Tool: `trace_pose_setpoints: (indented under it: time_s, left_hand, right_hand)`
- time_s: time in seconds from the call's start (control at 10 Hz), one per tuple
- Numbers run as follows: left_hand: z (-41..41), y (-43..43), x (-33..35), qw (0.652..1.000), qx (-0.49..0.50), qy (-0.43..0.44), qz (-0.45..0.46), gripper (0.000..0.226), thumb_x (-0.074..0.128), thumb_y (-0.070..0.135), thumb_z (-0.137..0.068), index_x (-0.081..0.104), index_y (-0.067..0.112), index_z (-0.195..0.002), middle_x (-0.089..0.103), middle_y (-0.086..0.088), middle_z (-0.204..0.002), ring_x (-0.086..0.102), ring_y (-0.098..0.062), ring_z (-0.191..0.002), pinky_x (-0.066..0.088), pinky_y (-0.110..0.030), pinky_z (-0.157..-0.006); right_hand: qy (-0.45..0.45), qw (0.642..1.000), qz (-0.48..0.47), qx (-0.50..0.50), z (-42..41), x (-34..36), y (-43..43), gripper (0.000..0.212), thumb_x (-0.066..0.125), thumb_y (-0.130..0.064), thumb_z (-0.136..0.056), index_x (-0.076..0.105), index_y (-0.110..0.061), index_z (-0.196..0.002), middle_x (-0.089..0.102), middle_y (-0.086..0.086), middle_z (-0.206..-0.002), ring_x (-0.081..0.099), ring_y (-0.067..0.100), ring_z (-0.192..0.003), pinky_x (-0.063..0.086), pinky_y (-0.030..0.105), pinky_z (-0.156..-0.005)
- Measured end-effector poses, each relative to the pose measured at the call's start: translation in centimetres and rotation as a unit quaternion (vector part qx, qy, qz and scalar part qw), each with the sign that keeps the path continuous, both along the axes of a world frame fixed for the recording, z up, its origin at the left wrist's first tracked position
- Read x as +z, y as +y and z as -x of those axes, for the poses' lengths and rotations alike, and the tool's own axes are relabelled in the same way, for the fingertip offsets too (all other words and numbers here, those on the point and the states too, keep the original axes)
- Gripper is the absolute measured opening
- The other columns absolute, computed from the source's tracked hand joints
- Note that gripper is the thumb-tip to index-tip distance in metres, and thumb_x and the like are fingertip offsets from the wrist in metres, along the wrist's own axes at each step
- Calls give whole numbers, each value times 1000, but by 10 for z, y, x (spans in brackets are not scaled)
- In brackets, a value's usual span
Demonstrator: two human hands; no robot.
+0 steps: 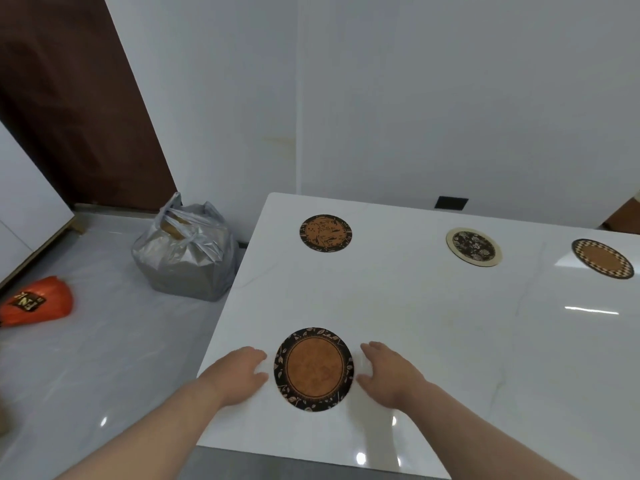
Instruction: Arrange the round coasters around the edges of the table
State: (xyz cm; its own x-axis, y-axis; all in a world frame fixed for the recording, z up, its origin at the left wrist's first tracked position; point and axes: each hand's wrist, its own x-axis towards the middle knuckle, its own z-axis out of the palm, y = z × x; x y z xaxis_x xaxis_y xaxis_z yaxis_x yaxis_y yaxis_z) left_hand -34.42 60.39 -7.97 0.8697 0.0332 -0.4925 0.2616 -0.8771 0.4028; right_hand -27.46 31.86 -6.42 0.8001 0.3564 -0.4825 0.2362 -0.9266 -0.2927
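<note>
A round coaster with a brown middle and a black leaf border point(314, 369) lies flat near the front left corner of the white table point(433, 323). My left hand point(239, 374) rests palm down just left of it, and my right hand point(389, 374) just right of it, fingers spread; neither grips it. Along the far edge lie three more coasters: a brown and black one point(325, 233), a cream-rimmed black floral one point(473, 247), and a checker-rimmed brown one point(602, 258) at the far right.
On the grey floor left of the table stand a knotted grey plastic bag point(185, 252) and an orange bag point(36, 301). A brown door point(69, 98) and white walls lie behind. The table's left edge runs close to my left hand.
</note>
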Motion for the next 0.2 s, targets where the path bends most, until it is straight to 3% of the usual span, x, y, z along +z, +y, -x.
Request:
trace_pose_setpoints:
  time_s: [0.2]
  left_hand:
    - [-12,22,50,998,18,-60,14,48,54,35,-93,46,18,-138,47,0,-143,45,-14,-130,34,-27,-108]
  right_hand:
    - [-49,994,-41,-83,-4,42,-17,52,46,-33,-96,41,-17,-145,45,0,-149,42,18,-136,34,33,-112]
